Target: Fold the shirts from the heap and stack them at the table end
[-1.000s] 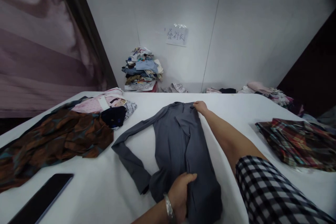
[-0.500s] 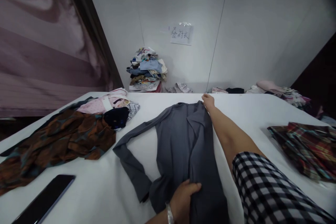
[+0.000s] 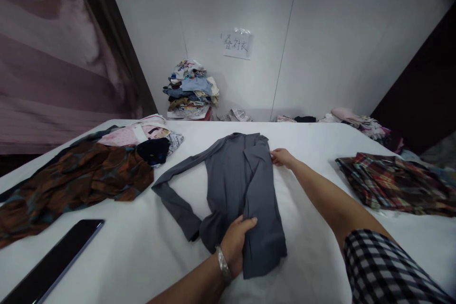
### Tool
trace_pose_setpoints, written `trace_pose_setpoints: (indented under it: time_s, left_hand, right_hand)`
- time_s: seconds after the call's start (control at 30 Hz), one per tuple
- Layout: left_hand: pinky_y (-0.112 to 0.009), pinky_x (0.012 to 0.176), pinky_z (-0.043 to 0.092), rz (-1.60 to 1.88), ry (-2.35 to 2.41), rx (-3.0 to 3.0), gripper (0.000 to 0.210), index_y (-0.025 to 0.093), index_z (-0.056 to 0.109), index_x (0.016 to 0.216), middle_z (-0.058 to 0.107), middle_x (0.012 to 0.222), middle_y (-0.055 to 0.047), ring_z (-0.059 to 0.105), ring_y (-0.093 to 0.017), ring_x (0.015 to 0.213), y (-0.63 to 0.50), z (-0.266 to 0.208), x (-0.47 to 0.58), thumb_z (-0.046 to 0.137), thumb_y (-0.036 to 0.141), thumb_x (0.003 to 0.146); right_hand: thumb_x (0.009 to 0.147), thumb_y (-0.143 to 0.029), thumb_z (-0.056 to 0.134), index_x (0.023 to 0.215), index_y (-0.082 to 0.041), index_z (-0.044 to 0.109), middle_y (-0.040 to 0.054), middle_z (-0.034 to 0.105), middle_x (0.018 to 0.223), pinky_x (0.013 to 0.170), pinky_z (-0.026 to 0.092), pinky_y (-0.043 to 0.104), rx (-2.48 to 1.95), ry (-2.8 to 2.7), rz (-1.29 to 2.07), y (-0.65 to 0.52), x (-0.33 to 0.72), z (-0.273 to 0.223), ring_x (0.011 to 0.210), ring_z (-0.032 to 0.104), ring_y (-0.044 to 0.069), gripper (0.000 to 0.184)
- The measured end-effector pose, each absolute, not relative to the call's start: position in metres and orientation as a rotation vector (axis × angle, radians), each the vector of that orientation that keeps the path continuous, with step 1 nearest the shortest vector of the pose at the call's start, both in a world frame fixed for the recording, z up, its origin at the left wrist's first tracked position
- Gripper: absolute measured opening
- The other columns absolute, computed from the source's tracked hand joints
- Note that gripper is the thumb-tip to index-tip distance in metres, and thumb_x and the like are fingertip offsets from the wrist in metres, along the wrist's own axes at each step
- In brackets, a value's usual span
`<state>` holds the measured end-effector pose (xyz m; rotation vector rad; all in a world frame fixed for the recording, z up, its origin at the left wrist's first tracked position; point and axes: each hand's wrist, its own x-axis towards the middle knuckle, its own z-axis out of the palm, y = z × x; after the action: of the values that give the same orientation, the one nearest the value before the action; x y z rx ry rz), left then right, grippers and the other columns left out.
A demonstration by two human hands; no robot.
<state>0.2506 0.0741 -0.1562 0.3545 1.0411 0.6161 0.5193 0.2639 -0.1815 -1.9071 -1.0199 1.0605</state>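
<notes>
Pale wall (image 3: 327, 33) behind a white table (image 3: 131, 261). Gray shirt (image 3: 226, 175) lies mid-table, collar toward the far edge, hem toward the near side, one sleeve (image 3: 178, 209) bent out toward the left edge. Left hand (image 3: 233, 242) closed on the shirt near the hem, thumb on top. Right hand (image 3: 283, 157) at the shirt's right border, fingers nearly together; can't tell if they pinch cloth. Brown patterned garment (image 3: 92, 173) and black phone (image 3: 53, 263) toward left edge; plaid clothing (image 3: 395, 183) near right edge.
</notes>
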Motion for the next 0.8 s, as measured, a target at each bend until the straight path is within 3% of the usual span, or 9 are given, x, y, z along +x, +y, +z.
trace_pose_setpoints:
  time_s: [0.17,0.3,0.43,0.63,0.8]
  left_hand:
    - [-0.033,0.084,0.053,0.677,1.154,0.34,0.06,0.02,0.05,0.127,0.066,0.116,-0.01,0.066,-0.023,0.099,0.075,-0.157,0.244,0.071,0.029,0.071]
    - [-0.039,0.081,0.055,0.554,1.025,0.316,0.051,0.019,0.051,0.127,0.068,0.11,-0.011,0.068,-0.025,0.092,0.076,-0.154,0.247,0.061,0.029,0.078]
    - [-0.037,0.08,0.055,0.77,1.126,0.348,0.058,0.022,0.041,0.134,0.068,0.111,-0.009,0.069,-0.021,0.088,0.086,-0.151,0.257,0.059,0.02,0.079]
    - [-0.037,0.082,0.055,0.684,1.073,0.469,0.034,0.017,0.055,0.116,0.071,0.099,-0.011,0.069,-0.02,0.086,0.091,-0.16,0.271,0.049,0.014,0.083]
    - [-0.03,0.082,0.054,0.737,1.115,0.728,0.029,0.019,0.058,0.109,0.071,0.098,-0.008,0.068,-0.017,0.086,0.091,-0.168,0.267,0.054,0.015,0.08]
  right_hand:
    - [0.085,-0.025,0.061,0.114,-0.012,0.049,-0.0023,0.058,0.055,0.035,0.037,0.017,-1.82,-1.05,1.23,0.206,0.499,-0.182,0.041,0.054,0.01,0.034]
    - [0.084,-0.022,0.061,0.125,-0.011,0.042,-0.0037,0.057,0.056,0.033,0.033,0.016,-1.773,-1.026,1.296,0.162,0.476,-0.174,0.042,0.055,0.01,0.046]
    - [0.085,-0.027,0.059,0.141,-0.018,0.028,-0.0034,0.059,0.064,0.034,0.037,0.017,-1.604,-0.985,1.399,0.109,0.454,-0.169,0.045,0.056,0.011,0.064]
    - [0.076,-0.027,0.068,0.146,-0.022,0.021,-0.0061,0.055,0.063,0.041,0.045,0.019,-1.417,-0.951,1.51,0.051,0.437,-0.172,0.047,0.05,0.009,0.084]
    - [0.082,-0.045,0.058,0.145,-0.027,0.026,0.0008,0.058,0.081,0.044,0.047,0.021,-1.434,-0.872,1.424,0.037,0.432,-0.162,0.057,0.053,0.01,0.073]
